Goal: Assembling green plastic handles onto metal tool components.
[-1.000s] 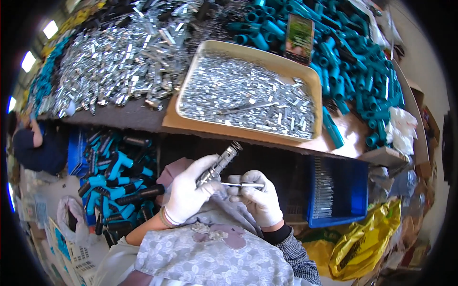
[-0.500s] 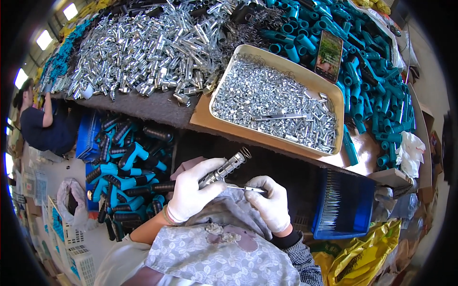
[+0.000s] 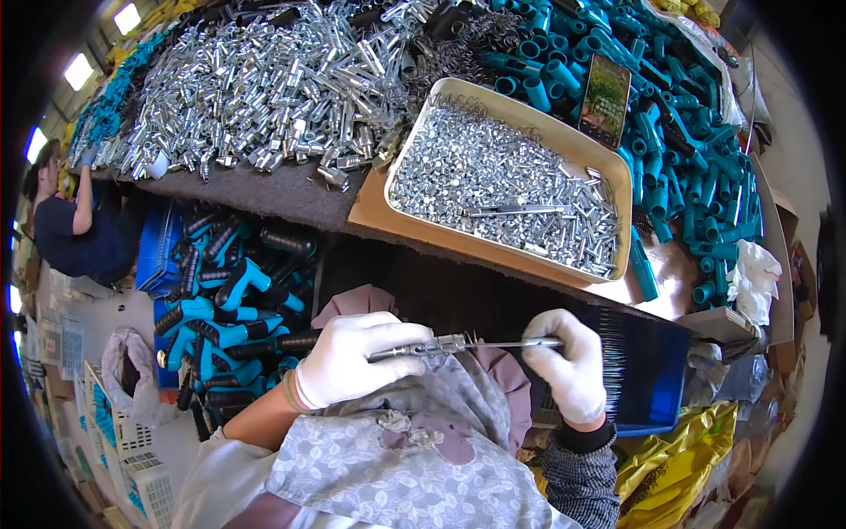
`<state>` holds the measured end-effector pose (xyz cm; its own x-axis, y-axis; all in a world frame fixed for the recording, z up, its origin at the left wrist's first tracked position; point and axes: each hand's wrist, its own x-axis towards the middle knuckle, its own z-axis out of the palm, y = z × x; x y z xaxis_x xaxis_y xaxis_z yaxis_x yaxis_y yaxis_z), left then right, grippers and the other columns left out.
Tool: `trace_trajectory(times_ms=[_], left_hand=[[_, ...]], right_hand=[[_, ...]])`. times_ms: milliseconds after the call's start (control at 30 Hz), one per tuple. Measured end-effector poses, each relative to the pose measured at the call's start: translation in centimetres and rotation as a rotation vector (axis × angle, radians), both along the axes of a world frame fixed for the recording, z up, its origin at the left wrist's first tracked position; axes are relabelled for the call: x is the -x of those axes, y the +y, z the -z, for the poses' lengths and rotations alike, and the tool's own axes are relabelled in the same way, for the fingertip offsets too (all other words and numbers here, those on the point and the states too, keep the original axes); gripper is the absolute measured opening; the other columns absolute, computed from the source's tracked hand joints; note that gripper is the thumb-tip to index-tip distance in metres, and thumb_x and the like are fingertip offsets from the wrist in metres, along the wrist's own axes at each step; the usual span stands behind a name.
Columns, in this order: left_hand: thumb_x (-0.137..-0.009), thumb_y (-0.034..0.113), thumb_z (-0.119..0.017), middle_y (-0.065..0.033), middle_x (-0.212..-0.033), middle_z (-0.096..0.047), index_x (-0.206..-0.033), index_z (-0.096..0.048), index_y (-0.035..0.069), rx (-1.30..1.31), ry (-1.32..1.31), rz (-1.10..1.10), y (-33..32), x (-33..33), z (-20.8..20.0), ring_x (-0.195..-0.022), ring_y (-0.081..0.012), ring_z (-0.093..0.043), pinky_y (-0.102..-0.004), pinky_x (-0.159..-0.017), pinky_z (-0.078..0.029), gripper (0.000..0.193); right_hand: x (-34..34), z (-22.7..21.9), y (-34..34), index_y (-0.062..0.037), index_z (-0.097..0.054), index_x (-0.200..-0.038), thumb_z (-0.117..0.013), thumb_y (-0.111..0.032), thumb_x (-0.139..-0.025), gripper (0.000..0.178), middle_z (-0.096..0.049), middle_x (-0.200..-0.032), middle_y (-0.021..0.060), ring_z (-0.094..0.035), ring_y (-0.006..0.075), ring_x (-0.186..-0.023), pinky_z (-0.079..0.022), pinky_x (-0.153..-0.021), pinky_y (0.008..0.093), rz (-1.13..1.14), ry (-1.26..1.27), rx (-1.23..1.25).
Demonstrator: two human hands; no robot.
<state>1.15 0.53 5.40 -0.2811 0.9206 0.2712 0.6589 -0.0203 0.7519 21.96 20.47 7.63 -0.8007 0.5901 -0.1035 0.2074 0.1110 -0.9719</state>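
My left hand (image 3: 357,360), in a white glove, is closed around a silver cylindrical metal fitting (image 3: 436,345), which lies level and points right. A small coil spring (image 3: 471,339) shows at the fitting's right end. My right hand (image 3: 571,363), also gloved, pinches the thicker end of a thin metal rod (image 3: 504,345) between thumb and fingers. The rod runs in line with the fitting, and its left tip meets the spring end; whether it goes inside I cannot tell. Both hands are above my patterned apron (image 3: 361,467).
Beyond my hands, a cream tray (image 3: 625,229) of small metal parts sits on the bench edge. Heaped metal fittings (image 3: 273,97), teal plastic parts (image 3: 705,167) and a phone (image 3: 605,101) lie around it. Teal-and-black handles (image 3: 238,286) fill the left; a blue bin (image 3: 656,388) stands right. Another person (image 3: 79,220) works far left.
The fitting has swung from tilted upward to level. My right hand has moved right and up slightly, and the rod now lines up with the fitting's spring end.
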Motion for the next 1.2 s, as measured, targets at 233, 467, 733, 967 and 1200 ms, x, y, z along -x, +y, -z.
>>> trace_trajectory(times_ms=[233,467,733,967,1200], left_hand=[[-0.076,0.018,-0.082,-0.0087,-0.079,-0.067,-0.105,-0.074,0.008,-0.033,-0.122,0.072,0.1,-0.7,1.0,-0.068,-0.0264,-0.064,-0.0345,-0.064,-0.050,0.032],[-0.075,0.016,-0.083,-0.0080,-0.078,-0.069,-0.104,-0.075,0.008,-0.016,-0.207,0.101,-0.4,-0.4,1.9,-0.069,-0.0246,-0.064,-0.0353,-0.065,-0.049,0.031],[-0.078,0.014,-0.081,-0.0124,-0.085,-0.069,-0.109,-0.072,0.003,-0.120,-0.166,0.001,-0.3,0.3,1.3,-0.072,-0.0247,-0.067,-0.0320,-0.065,-0.051,0.034],[-0.080,0.017,-0.079,-0.0116,-0.082,-0.068,-0.108,-0.072,0.007,-0.094,-0.078,-0.052,-0.1,0.5,0.7,-0.069,-0.0271,-0.067,-0.0337,-0.061,-0.052,0.030],[-0.080,0.022,-0.080,-0.0094,-0.080,-0.069,-0.104,-0.073,0.010,-0.096,0.099,-0.093,0.3,0.5,1.0,-0.067,-0.0276,-0.068,-0.0345,-0.059,-0.053,0.029]], right_hand=[[1.9,1.8,-2.2,-0.0002,-0.057,-0.101,-0.068,-0.009,-0.086,0.020,-0.062,-0.086,0.0124,-0.064,0.0226,-0.077,-0.051,-0.072,0.0314,-0.275,0.076,-0.189],[2.5,2.6,-2.8,-0.0023,-0.056,-0.104,-0.072,-0.008,-0.084,0.027,-0.061,-0.089,0.0147,-0.062,0.0316,-0.073,-0.052,-0.068,0.0358,-0.382,0.143,-0.585],[2.6,3.3,-2.4,0.0016,-0.060,-0.111,-0.061,-0.004,-0.083,0.028,-0.060,-0.104,0.0146,-0.057,0.0187,-0.080,-0.049,-0.072,0.0289,-0.077,0.397,-0.288],[3.0,3.8,-4.1,0.0035,-0.061,-0.115,-0.065,-0.006,-0.085,0.032,-0.063,-0.107,0.0182,-0.065,0.0300,-0.094,-0.053,-0.084,0.0344,-0.167,0.218,-0.262],[2.9,4.1,-3.7,0.0042,-0.060,-0.119,-0.064,-0.004,-0.086,0.035,-0.063,-0.107,0.0179,-0.066,0.0286,-0.096,-0.053,-0.086,0.0337,-0.206,0.176,-0.068]])
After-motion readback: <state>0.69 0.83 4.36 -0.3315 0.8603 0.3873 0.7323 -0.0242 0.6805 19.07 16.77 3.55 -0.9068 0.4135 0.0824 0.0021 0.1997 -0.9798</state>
